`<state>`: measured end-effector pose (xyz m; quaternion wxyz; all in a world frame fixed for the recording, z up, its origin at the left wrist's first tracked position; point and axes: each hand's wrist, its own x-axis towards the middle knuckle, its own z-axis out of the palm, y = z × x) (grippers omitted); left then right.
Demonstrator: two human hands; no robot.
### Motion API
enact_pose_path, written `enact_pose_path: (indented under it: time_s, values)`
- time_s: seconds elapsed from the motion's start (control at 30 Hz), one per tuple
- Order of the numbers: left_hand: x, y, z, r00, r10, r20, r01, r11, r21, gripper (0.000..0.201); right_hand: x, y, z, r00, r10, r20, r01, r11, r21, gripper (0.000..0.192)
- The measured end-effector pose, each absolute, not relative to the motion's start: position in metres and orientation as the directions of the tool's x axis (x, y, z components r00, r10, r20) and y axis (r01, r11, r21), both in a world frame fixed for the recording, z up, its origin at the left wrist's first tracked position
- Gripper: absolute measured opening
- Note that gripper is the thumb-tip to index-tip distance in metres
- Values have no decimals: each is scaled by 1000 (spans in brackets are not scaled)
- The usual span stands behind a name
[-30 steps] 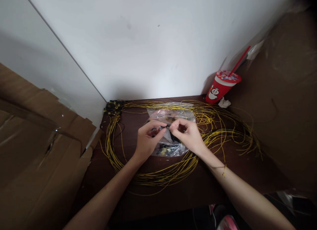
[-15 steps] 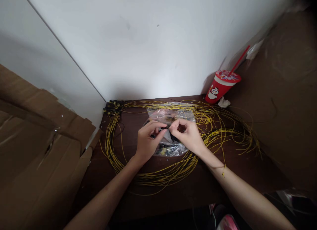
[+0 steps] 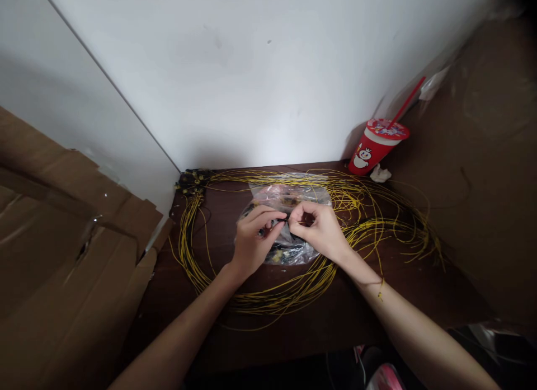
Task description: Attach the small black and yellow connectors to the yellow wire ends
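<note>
Over the clear plastic bag [image 3: 293, 255], my left hand [image 3: 257, 236] pinches a small black piece [image 3: 282, 219] between thumb and forefinger; it looks like a connector housing, but its detail is too small to make out. My right hand [image 3: 316, 228] is closed in a pinch right beside it, fingertips almost meeting those of the left. A thin wire seems to run through the right fingers, mostly hidden by them. Small dark and yellowish parts show through the bag. Around both hands curves a large loop of yellow and black wires [image 3: 268, 303].
Black connectors [image 3: 193, 182] cluster at the back left, with wires leading off them. Loose wire ends [image 3: 432, 247] fan out at the right. A red cup [image 3: 375, 148] with a straw stands by crumpled tissue [image 3: 380, 174]. Cardboard [image 3: 84, 250] borders the left, a white wall [image 3: 260, 88] the back.
My left hand has shifted slightly right, bringing the black piece up against the right fingertips. The right hand stays nearly in place, and the wires on the table lie as before.
</note>
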<state>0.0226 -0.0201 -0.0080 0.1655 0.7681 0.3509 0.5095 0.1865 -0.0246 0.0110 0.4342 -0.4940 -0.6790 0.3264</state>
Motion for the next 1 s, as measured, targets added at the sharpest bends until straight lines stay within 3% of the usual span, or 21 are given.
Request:
enact_pose_path:
  time_s: [0.33, 0.73, 1.0]
  values:
    - [24, -22, -7, 258, 691, 675, 377, -715, 588, 15, 188, -23, 12, -160, 980, 118, 356, 169, -919, 8]
    - [23, -20, -7, 216, 748, 628, 362, -658, 660, 7, 188, -22, 9, -130, 976, 173, 311, 206, -928, 7]
    - [24, -23, -6, 247, 699, 671, 410, -703, 581, 14, 187, -24, 10, -137, 977, 163, 357, 202, -912, 6]
